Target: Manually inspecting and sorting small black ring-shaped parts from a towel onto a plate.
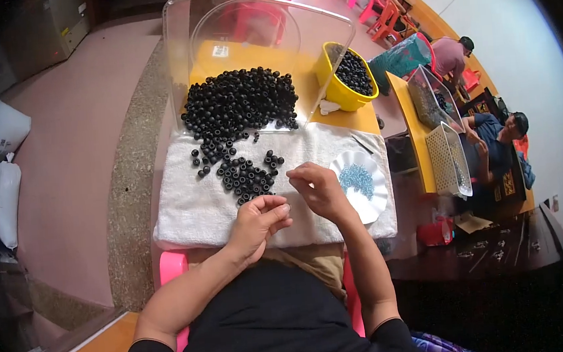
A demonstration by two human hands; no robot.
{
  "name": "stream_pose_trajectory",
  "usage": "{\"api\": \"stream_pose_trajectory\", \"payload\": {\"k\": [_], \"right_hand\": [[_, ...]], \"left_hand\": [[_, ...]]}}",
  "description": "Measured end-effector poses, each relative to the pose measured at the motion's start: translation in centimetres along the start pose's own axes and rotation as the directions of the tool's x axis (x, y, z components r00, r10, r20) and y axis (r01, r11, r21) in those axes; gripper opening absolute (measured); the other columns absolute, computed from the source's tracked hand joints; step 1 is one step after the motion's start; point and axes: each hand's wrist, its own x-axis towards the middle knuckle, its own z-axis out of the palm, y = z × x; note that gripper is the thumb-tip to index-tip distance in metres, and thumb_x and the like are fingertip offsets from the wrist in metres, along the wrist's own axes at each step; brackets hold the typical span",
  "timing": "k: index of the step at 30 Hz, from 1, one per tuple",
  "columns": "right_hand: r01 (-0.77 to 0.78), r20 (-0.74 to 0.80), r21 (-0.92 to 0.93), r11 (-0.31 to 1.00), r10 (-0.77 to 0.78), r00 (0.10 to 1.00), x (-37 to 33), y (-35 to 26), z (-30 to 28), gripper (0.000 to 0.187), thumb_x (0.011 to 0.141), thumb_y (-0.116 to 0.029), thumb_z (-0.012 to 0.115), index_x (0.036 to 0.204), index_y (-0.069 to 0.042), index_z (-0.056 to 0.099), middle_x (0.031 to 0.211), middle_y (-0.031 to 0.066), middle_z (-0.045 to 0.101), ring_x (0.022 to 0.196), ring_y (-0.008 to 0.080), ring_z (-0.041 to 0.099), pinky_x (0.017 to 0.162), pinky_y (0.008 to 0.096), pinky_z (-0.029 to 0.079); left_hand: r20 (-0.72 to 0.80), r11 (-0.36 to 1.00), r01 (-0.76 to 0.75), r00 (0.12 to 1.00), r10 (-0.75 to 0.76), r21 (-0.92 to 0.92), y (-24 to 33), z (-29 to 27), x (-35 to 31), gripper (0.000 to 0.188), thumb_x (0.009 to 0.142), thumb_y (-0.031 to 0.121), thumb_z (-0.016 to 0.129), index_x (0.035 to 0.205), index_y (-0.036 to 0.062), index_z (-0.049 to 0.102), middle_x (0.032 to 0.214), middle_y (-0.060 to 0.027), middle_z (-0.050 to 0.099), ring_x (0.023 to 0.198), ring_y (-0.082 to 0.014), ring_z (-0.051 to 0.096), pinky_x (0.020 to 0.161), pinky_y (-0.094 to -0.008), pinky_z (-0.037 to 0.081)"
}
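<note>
Over the near part of a white towel (184, 203), my left hand (257, 227) is closed, thumb pressed to the fingers; whatever it may pinch is too small to make out. My right hand (320, 189) is a little higher and to the right, also closed in a pinch, its contents hidden. Just beyond my left hand lies a cluster of small round black pieces with holes (245, 177). Beside my right hand sits a white scalloped plate (371, 210) with tiny clear blue beads (356, 181) on it.
A clear plastic bin (177, 65), tipped toward me, spills a big heap of black pieces (239, 100). Right of it stands a yellow tub (341, 95) of black pieces. A thin dark stick (363, 144) lies by the plate. Another person (490, 140) sits at the right behind white baskets (449, 159).
</note>
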Motion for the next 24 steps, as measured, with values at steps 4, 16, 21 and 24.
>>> {"api": "stream_pose_trajectory", "payload": {"k": [4, 16, 21, 24], "right_hand": [[-0.085, -0.001, 0.4, 0.912, 0.094, 0.996, -2.1, -2.0, 0.3, 0.01, 0.094, 0.003, 0.069, 0.104, 0.002, 0.07, 0.099, 0.0082, 0.07, 0.093, 0.0149, 0.066, 0.08, 0.0267, 0.051], [-0.107, -0.044, 0.726, 0.679, 0.201, 0.979, -4.2, -0.2, 2.3, 0.012, 0.093, 0.007, 0.068, 0.104, 0.004, 0.071, 0.105, 0.0098, 0.069, 0.097, 0.016, 0.065, 0.086, 0.0282, 0.053], [-0.117, -0.041, 0.757, 0.643, 0.226, 0.973, -4.7, -0.2, 2.6, 0.012, 0.092, 0.007, 0.069, 0.103, 0.004, 0.071, 0.104, 0.0103, 0.069, 0.097, 0.016, 0.065, 0.087, 0.0278, 0.052], [-0.109, -0.043, 0.749, 0.654, 0.212, 0.976, -4.7, -0.7, 2.3, 0.013, 0.09, 0.008, 0.069, 0.102, 0.005, 0.071, 0.104, 0.0106, 0.069, 0.097, 0.0161, 0.065, 0.086, 0.0276, 0.052]], "left_hand": [[0.047, 1.0, 0.02, 0.999, -0.021, 0.012, -0.1, 0.0, -0.1, 0.022, 0.097, 0.006, 0.068, 0.117, -0.0013, 0.065, 0.101, -0.006, 0.069, 0.087, -0.014, 0.068, 0.083, -0.0306, 0.06], [0.128, 0.995, 0.097, 0.987, -0.096, 0.001, 0.7, 0.0, 0.1, 0.021, 0.098, 0.007, 0.067, 0.117, -0.0017, 0.065, 0.098, -0.0065, 0.069, 0.086, -0.0138, 0.068, 0.083, -0.0309, 0.061], [0.118, 0.994, 0.109, 0.987, -0.107, -0.008, 0.5, -0.3, 0.1, 0.021, 0.098, 0.007, 0.067, 0.116, -0.0019, 0.064, 0.098, -0.0075, 0.069, 0.086, -0.0144, 0.068, 0.084, -0.0314, 0.061], [0.107, 0.995, 0.098, 0.989, -0.098, 0.001, 0.5, -0.2, 0.1, 0.02, 0.098, 0.007, 0.067, 0.115, -0.002, 0.064, 0.098, -0.0074, 0.069, 0.087, -0.0142, 0.069, 0.084, -0.0317, 0.061]]}}
